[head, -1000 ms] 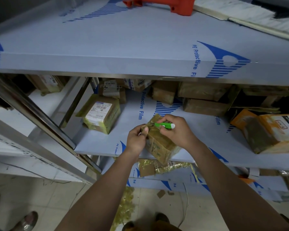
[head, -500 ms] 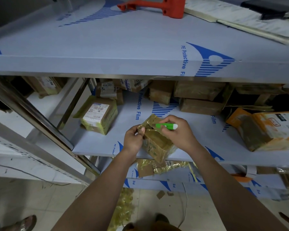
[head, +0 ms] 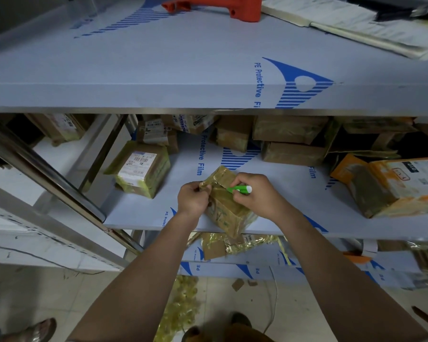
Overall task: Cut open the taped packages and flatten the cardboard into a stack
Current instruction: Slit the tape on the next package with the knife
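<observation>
We hold a taped box (head: 226,206) over the front edge of the middle shelf (head: 282,193). Our left hand (head: 192,199) pinches a tape flap at the box's top corner. Our right hand (head: 253,195) grips a green cutter (head: 240,189) against its top face. More packages (head: 143,169) lie behind.
</observation>
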A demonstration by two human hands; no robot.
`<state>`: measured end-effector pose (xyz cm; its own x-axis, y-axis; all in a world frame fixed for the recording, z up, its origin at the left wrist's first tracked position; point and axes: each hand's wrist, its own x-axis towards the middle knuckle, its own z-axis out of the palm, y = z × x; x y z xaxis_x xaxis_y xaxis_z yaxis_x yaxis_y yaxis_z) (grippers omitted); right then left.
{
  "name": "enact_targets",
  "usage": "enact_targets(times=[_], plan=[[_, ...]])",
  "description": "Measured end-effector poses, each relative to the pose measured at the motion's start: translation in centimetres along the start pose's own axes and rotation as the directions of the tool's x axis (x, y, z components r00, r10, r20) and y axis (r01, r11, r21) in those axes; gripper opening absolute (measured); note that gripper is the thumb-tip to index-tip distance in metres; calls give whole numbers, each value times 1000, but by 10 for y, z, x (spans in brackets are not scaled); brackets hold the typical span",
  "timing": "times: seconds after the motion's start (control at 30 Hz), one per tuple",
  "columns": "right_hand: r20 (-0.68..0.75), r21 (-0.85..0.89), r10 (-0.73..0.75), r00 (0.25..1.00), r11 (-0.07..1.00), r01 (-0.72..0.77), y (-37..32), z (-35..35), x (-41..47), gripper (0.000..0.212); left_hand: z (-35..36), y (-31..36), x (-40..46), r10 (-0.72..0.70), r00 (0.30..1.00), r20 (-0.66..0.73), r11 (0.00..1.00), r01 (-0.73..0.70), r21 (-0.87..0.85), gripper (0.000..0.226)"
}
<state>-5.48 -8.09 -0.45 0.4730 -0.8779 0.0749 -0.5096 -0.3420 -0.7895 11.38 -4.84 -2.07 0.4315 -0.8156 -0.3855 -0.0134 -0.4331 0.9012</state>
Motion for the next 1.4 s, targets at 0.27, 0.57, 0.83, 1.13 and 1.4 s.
enact_targets(times=[0.27, 0.57, 0.83, 1.13, 1.4], plan=[[54, 26, 106, 993, 994, -107, 5, -31, -21, 20, 1, 0, -3, -5, 999, -52, 999, 3, -46, 21], [72, 74, 94, 993, 992, -99, 1, -43, -50, 19, -4, -10, -8, 20, 999, -43, 998, -22, -59, 7], [-456, 464, 344, 821, 879, -111, 20, -40, -76, 17, 5, -14, -17, 130, 977, -168, 991, -120, 66, 27], [-352, 872, 631, 691, 490, -3, 22, -15, -72, 15, 17, -11, -31, 229, 940, -255, 907, -110, 407, 48], [-390, 830, 574, 720, 558, 5, 28, -12, -53, 16, 22, 3, -15, 459, 807, 372, 513, -583, 630, 62]])
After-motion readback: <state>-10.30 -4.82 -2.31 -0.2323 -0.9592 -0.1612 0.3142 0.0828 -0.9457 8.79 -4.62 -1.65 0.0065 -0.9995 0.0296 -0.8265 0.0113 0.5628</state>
